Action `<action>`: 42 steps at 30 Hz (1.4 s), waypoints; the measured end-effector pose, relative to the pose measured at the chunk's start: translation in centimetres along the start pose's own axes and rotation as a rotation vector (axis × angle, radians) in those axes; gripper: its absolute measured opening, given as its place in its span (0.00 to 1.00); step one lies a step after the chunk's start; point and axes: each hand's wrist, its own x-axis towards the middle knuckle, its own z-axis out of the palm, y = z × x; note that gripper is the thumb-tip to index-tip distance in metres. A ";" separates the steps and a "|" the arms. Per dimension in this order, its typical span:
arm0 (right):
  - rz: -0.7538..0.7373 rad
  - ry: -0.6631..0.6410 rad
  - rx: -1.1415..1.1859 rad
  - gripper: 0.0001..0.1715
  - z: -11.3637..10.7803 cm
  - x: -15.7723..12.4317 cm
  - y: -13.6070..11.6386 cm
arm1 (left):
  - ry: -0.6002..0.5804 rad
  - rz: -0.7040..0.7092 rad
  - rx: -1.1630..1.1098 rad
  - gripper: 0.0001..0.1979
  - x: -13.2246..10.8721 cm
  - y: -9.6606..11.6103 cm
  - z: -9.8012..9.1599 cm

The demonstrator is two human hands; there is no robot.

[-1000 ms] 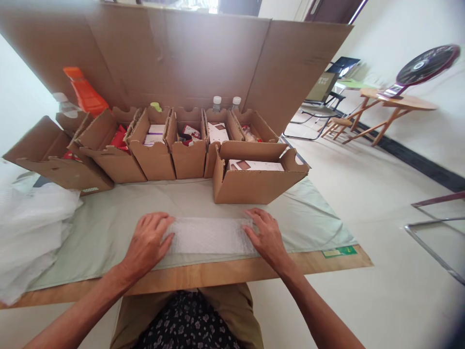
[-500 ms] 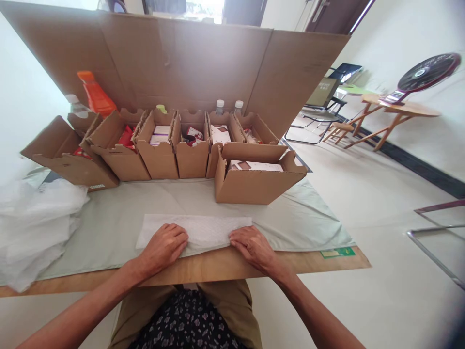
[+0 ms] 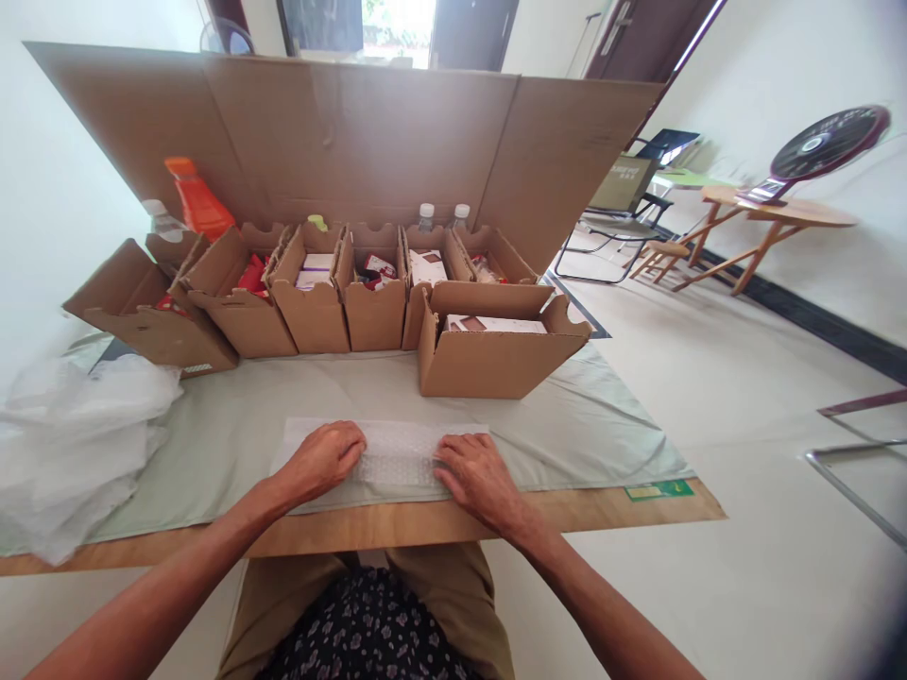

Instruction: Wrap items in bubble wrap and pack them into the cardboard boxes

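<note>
A flat, translucent bubble-wrap strip [image 3: 398, 455] on the wooden desk [image 3: 602, 511] is seemingly being folded; it is touched by curled left hand [image 3: 324, 459] and right hand [image 3: 476, 474], pinching indiscernible; edge alignment seems needed next.

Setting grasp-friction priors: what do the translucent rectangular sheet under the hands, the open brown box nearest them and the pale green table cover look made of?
Translucent rectangular sheet: likely plastic bubble wrap, slightly glossy; small bumps show.
Open brown box: likely matte corrugated cardboard; rough cut rim.
Pale green table cover: probably matte fabric; soft creases, weave too fine to see.
</note>
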 end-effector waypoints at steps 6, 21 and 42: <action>0.068 0.142 0.041 0.13 -2.2 -0.9 2.9 | 0.101 -0.035 0.082 0.08 -1.9 -0.6 -1.0; 0.239 0.340 0.383 0.12 -4.5 5.3 1.2 | 0.165 -0.497 -0.336 0.19 -6.2 -5.1 -9.9; -0.050 -0.018 -0.020 0.24 5.4 6.8 -4.4 | 0.292 0.042 0.305 0.19 -5.0 -4.3 4.1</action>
